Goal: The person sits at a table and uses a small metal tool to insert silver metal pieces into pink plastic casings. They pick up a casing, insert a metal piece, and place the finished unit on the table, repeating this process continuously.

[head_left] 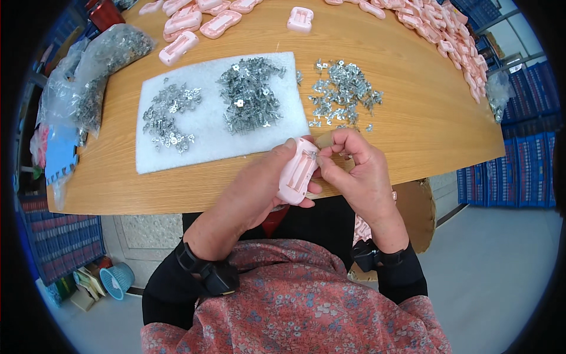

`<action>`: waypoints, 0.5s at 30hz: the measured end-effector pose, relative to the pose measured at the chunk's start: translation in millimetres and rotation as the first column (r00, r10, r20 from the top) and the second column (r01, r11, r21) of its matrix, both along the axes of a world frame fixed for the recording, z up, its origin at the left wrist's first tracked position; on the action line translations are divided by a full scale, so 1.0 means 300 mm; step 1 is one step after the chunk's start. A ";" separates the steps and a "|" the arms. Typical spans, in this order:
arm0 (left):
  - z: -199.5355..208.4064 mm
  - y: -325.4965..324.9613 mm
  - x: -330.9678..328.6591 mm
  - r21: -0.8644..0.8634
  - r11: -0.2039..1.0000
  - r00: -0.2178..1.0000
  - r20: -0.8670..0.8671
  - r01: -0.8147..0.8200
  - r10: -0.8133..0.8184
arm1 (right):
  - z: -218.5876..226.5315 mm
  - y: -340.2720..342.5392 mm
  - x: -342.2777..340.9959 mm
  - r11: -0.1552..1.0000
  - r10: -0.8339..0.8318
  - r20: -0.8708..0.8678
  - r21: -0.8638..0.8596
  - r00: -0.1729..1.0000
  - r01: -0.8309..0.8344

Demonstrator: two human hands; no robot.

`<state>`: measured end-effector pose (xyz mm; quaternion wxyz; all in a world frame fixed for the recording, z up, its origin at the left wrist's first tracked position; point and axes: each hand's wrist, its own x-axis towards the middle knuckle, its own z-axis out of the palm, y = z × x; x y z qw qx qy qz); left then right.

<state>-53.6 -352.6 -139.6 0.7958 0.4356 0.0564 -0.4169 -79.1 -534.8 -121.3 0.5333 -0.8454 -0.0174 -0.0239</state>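
A pale pink plastic housing (289,193) with a long recessed battery compartment is held over the table's near edge. My left hand (262,177) grips it, thumb along the upper left side and fingers underneath. At the compartment's upper end sits a small silvery metal contact (312,154). My right hand (361,174) pinches at this piece with thumb and forefinger; a tan finger cover (324,140) shows on one finger. The fingertips partly hide the contact, so how far it sits in the slot cannot be seen.
A white foam sheet (209,112) carries two heaps of metal contacts and springs. Loose contacts (345,88) lie right of it. Pink housings (221,23) fill the far left, with a larger pile (430,26) far right. Bags of metal parts (88,76) stand left. A cardboard box (418,215) is below right.
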 end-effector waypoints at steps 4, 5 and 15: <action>0.003 -0.012 -0.005 0.054 0.998 0.999 0.018 0.026 -0.027 | 0.029 0.017 -0.001 0.980 0.012 0.127 -0.197 0.992 0.013; -0.001 -0.016 -0.006 0.064 0.998 0.999 0.026 0.020 -0.022 | 0.034 0.025 -0.002 0.960 0.031 0.178 -0.279 0.983 0.021; 0.005 -0.022 0.003 0.116 0.993 0.999 0.042 0.023 -0.028 | 0.033 0.059 -0.014 0.863 0.111 0.329 -0.499 0.938 0.073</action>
